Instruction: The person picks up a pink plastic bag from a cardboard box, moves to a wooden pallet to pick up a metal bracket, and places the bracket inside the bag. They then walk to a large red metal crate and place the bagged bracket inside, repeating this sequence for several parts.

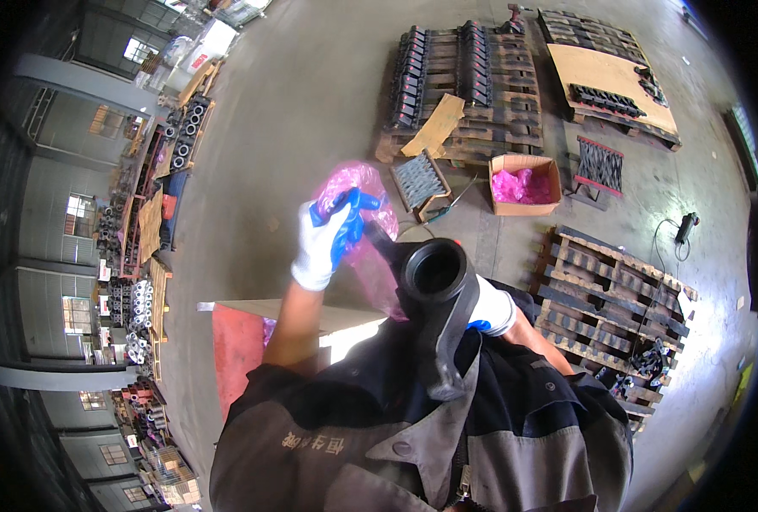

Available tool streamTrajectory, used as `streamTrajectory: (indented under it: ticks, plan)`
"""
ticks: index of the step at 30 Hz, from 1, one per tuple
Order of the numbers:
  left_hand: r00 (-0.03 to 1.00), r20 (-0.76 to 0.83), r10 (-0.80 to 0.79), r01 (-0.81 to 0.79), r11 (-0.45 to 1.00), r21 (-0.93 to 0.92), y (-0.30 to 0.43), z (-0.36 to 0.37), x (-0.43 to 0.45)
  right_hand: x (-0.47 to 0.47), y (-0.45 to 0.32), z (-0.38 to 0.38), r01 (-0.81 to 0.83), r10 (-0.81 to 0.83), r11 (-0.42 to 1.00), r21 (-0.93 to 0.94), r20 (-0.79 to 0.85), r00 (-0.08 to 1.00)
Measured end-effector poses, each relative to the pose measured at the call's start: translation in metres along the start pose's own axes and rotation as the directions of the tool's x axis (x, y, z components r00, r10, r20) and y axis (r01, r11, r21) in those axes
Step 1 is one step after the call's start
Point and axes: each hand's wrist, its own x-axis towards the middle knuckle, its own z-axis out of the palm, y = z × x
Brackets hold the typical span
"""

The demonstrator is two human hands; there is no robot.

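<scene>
My left hand [334,233], in a white glove with blue-coated fingers, grips a bunch of thin pink plastic film [360,179]. The film hangs down beside a dark metal part with a round bored end and long arms [436,269], held close before my chest. My right hand [494,310], gloved the same way, is at the far side of this metal part; its fingers are mostly hidden behind it, and it appears to support the part.
A cardboard box with pink film [526,208] stands ahead, beside a spring rack [419,182] and a second rack [600,166]. Wooden pallets [513,121] bear rows of dark metal parts. Another pallet [609,281] lies at right, near a corded tool [686,227]. A red container [232,358] is at left.
</scene>
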Motion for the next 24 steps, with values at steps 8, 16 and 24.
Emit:
streamTrajectory:
  ticks: [8,16,24]
  plan:
    - [0.989,-0.112,0.097,-0.108,0.989,-0.097,0.018,0.014,0.018,0.003,0.022,-0.002,-0.104,0.085,0.970,0.218,0.094,0.992]
    - [0.980,-0.101,0.172,-0.192,0.953,-0.233,0.038,0.025,0.021,0.018,-0.014,0.022,-0.141,0.095,0.905,0.401,0.132,0.987]
    - [0.978,0.068,0.199,-0.164,0.925,-0.343,0.066,0.034,-0.001,0.034,0.012,0.029,-0.205,0.117,0.849,0.487,0.206,0.972]
